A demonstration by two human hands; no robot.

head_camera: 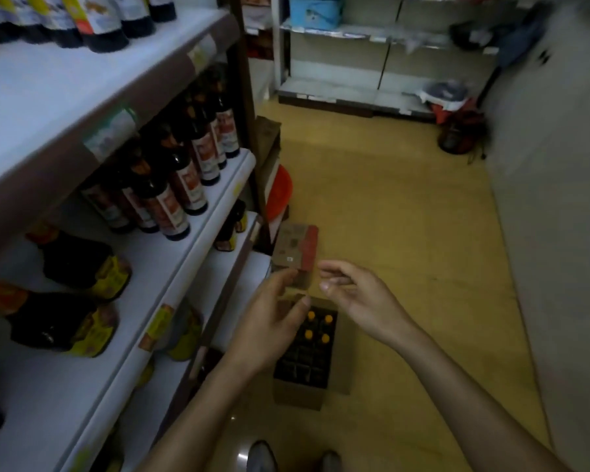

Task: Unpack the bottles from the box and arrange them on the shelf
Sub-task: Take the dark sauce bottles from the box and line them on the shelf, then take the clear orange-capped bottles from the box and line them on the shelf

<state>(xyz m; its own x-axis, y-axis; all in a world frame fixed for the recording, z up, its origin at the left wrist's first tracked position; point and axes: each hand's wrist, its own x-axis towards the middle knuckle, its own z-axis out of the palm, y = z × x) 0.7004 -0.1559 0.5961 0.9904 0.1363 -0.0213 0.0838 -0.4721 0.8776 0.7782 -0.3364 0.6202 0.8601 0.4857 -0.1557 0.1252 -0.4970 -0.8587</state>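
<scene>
Box (297, 398): on floor beside shelf (171, 257), flaps open, orange-capped bottles (317, 327) at far end.
Left hand (273, 321), right hand (355, 301): above box, fingers loosely bent, both empty.
Handling: grip by neck, lift straight.

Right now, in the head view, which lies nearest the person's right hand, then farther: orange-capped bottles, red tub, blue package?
From the right hand:
1. Orange-capped bottles, in the box just below it.
2. Red tub, ahead on the left.
3. Blue package, high at the far end.
</scene>
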